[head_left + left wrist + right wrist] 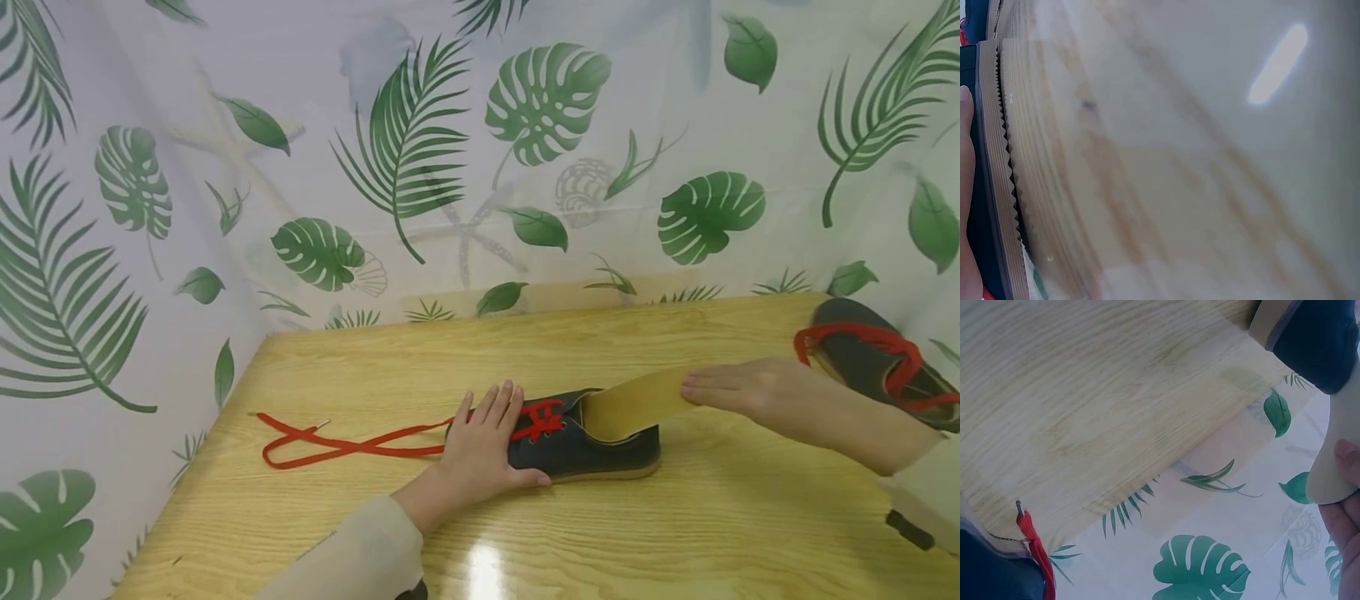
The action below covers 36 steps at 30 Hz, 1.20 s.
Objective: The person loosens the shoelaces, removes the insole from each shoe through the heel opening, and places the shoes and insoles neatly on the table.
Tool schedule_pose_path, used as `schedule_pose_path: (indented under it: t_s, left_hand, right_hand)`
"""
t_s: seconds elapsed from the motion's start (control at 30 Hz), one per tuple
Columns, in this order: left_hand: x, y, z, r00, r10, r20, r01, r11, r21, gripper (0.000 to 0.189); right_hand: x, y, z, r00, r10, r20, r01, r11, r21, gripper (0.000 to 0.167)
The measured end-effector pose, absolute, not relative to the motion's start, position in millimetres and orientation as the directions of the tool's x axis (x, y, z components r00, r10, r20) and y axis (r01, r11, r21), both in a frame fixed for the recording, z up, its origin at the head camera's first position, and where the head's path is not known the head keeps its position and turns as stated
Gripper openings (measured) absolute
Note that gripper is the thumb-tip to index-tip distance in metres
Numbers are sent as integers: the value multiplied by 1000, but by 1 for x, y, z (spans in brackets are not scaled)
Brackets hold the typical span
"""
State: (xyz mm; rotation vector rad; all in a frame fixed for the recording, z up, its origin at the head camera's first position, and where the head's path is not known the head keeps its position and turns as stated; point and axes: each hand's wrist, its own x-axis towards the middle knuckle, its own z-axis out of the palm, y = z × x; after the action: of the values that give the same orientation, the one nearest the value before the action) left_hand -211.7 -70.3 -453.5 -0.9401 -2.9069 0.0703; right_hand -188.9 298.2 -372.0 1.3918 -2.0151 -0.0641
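A dark navy lace-up shoe [592,460] with a pale sole lies on its bottom in mid-table, its heel to the right. My left hand [480,446] rests over its front, fingers straight and thumb along the near side; in the left wrist view the thumb [965,194] lies against the shoe's side [988,156]. A tan insole [637,402] slants up out of the shoe's opening. My right hand [772,390] pinches its raised end; the right wrist view shows the thumb on one face of the insole [1335,450] and fingers behind. The insole's front part is hidden inside the shoe.
Red laces [352,447] trail left from the shoe across the wood-grain table [360,533]. A second dark shoe [855,312] with red laces lies at the back right, beyond my right forearm. A leaf-print cloth [450,167] stands behind the table.
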Motion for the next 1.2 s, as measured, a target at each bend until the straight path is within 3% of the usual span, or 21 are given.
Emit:
schedule_pose_path:
  t_s: [0.23,0.6,0.93,1.2]
  left_hand:
    - [-212,-69,-455,-810,584,56,580,811,-78,113]
    - [-212,-66,-456,-805,590,59,585,807,-78,113]
    - [-210,-67,-456,-799,596,84,588,802,-102,114]
    - [-211,-69,-453,-804,591,68,583,806,-100,114]
  right_hand:
    - [-184,306,-370,-202,-827,525,-825,432,363,45]
    - [-183,320,-366,-188,-820,541,-782,458,423,44]
    - [-184,290,-375,-66,-827,558,-773,396,496,43]
    - [-179,271,-370,-80,-860,503,-762,378,525,54]
